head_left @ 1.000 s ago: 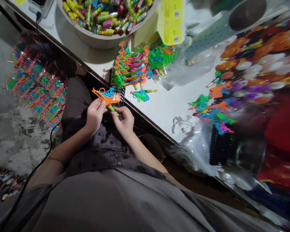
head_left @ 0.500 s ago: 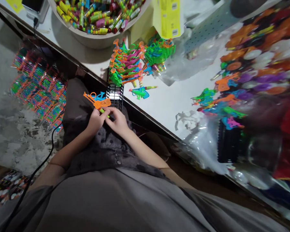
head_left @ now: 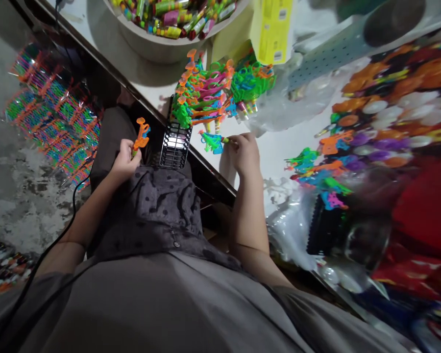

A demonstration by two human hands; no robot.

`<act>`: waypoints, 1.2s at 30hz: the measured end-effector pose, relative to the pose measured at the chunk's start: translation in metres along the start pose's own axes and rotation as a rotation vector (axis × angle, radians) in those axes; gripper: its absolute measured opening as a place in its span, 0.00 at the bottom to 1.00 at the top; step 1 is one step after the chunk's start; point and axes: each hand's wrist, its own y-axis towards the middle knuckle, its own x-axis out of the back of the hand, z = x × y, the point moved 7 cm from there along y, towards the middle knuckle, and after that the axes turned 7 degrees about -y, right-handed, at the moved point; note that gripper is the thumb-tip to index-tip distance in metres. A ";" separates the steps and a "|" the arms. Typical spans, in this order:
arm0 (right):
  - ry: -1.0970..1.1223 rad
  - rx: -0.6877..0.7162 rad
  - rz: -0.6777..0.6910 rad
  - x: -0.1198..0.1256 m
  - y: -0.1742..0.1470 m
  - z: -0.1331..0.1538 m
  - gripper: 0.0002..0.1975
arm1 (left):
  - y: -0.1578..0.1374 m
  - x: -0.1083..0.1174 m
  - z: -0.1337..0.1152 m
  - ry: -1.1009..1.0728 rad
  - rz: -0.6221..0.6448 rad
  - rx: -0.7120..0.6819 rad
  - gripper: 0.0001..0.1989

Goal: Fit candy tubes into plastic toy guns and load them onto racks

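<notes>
Above my lap, my left hand (head_left: 124,159) is closed round the greenish tube end of an orange and blue plastic toy (head_left: 142,135), which points upward. My right hand (head_left: 245,153) reaches over the table edge, fingers pinched at the tube end of a green and blue plastic toy (head_left: 212,142) on the white table. Between the hands, a black plastic rack (head_left: 175,147) juts out past the table edge. Many similar toys (head_left: 206,93) in orange, green, pink and blue are lined up at its far end.
A round tub (head_left: 150,46) of candy-filled tubes stands at the back. Beside it are a yellow card box (head_left: 275,29) and a green toy pile (head_left: 255,81). Orange, white and purple pieces (head_left: 389,108) spread at right. Bagged toys (head_left: 55,117) are at left, near a black cable (head_left: 73,211).
My hands were together on the orange and blue toy; they have parted. The left keeps that toy, now turned upright, and the right has moved right to the green and blue toy.
</notes>
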 end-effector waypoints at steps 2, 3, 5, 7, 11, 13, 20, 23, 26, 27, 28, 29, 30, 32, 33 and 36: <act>0.004 -0.011 -0.005 0.002 -0.009 0.001 0.09 | 0.001 0.006 -0.003 -0.011 0.001 -0.058 0.15; 0.013 -0.019 -0.003 0.004 -0.015 0.000 0.08 | 0.001 0.010 -0.005 0.008 -0.022 -0.095 0.15; 0.074 -0.052 -0.011 0.009 -0.026 -0.001 0.08 | 0.002 0.019 -0.012 0.080 -0.076 -0.166 0.15; 0.204 -0.098 -0.064 0.012 -0.036 0.002 0.09 | 0.005 0.022 -0.015 0.132 -0.079 -0.195 0.13; 0.535 -0.182 -0.215 -0.004 -0.040 0.030 0.09 | 0.017 0.014 -0.015 0.086 -0.067 -0.224 0.13; 0.649 -0.180 -0.261 -0.023 -0.030 0.053 0.09 | 0.027 0.005 -0.014 0.038 -0.095 -0.245 0.14; 0.759 -0.114 -0.396 -0.064 0.009 0.086 0.16 | 0.068 -0.040 -0.003 -0.041 -0.138 -0.281 0.16; 0.619 -0.207 -0.344 -0.072 0.008 0.081 0.17 | 0.076 -0.056 0.007 -0.023 -0.132 -0.214 0.15; 0.491 -0.230 -0.278 -0.075 0.007 0.081 0.19 | 0.079 -0.062 0.017 0.037 -0.135 -0.131 0.14; 0.466 -0.226 -0.264 -0.075 0.008 0.081 0.19 | 0.080 -0.062 0.020 0.059 -0.144 -0.113 0.14; 0.448 -0.218 -0.257 -0.075 0.008 0.082 0.19 | 0.082 -0.060 0.022 0.077 -0.156 -0.101 0.14; 0.434 -0.207 -0.253 -0.075 0.010 0.082 0.20 | 0.084 -0.058 0.024 0.093 -0.164 -0.094 0.14; 0.423 -0.193 -0.250 -0.074 0.011 0.083 0.20 | 0.086 -0.056 0.025 0.105 -0.168 -0.092 0.15; 0.404 -0.165 -0.246 -0.072 0.013 0.084 0.20 | 0.091 -0.053 0.028 0.125 -0.172 -0.087 0.16; 0.398 -0.154 -0.242 -0.070 0.013 0.085 0.20 | 0.093 -0.051 0.029 0.134 -0.176 -0.080 0.16; 0.389 -0.137 -0.226 -0.067 0.014 0.087 0.18 | 0.095 -0.050 0.033 0.138 -0.183 -0.038 0.16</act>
